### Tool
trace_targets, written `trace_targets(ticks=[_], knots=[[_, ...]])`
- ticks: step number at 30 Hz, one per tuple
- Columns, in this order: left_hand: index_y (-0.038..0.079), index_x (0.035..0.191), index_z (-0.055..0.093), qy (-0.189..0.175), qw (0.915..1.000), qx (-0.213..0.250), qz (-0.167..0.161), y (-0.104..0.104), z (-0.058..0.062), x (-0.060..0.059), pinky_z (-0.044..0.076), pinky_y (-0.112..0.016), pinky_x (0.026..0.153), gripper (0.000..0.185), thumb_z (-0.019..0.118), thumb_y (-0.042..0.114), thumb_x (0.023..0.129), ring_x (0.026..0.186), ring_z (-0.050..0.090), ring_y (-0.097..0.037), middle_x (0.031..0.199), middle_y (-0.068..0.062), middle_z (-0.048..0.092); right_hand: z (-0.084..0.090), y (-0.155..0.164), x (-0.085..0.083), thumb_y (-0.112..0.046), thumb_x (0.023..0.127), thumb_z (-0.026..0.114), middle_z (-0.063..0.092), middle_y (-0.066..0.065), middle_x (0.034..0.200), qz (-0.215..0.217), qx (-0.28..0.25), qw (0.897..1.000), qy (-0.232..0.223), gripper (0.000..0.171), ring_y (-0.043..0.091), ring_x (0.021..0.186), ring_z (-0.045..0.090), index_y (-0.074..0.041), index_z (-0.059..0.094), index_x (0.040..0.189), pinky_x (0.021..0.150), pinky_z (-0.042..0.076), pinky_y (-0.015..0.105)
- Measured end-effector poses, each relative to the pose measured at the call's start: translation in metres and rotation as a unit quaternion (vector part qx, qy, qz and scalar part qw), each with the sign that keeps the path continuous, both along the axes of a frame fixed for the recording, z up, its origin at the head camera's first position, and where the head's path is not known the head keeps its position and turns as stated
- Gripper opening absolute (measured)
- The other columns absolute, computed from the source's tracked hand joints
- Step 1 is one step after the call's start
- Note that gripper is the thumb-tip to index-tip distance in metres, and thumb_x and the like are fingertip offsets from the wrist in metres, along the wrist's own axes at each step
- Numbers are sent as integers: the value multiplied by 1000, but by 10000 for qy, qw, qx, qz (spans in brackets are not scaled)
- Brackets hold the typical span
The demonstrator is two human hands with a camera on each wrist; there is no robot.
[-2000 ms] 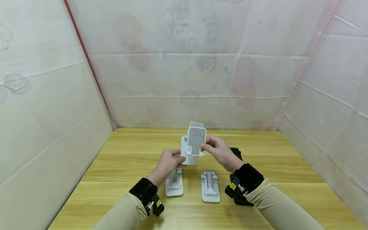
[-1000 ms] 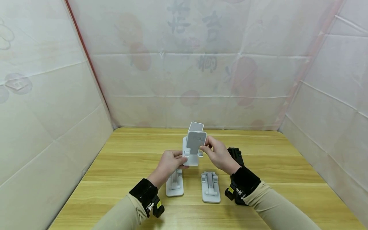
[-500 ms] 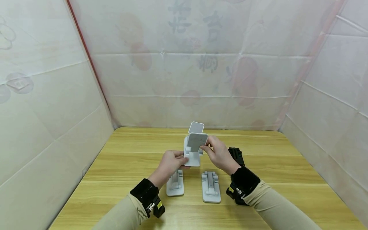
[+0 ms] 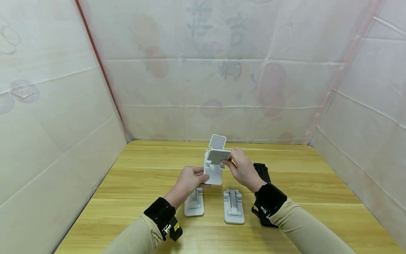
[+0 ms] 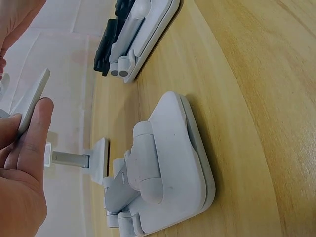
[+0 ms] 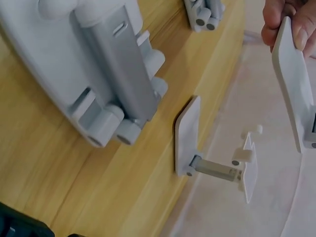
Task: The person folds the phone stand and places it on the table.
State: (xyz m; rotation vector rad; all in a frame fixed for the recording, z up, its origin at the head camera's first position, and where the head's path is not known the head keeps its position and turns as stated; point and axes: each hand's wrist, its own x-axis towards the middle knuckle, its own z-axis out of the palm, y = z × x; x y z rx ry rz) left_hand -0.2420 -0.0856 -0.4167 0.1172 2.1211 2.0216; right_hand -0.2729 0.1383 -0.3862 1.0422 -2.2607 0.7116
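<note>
There, white stand (image 4: pixel 214 169) between both hands (image 4: pixel 215 174).

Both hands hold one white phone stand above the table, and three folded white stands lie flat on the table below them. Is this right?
Not quite: the head view shows two folded white stands lying flat, not three. Both the left hand and right hand do hold one white phone stand above the table.
</note>
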Motion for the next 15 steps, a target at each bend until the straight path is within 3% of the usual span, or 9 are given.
trace_targets(ticks=[15], knots=[[-14, 137, 55, -7, 10000, -37, 6, 2, -1, 2, 63, -40, 85, 44, 67, 1, 97, 97, 75, -32, 118, -28, 70, -4, 4, -7, -3, 89, 75, 63, 2, 93, 90, 60, 9956, 929, 20, 21, 96, 57, -9, 65, 104, 87, 48, 36]])
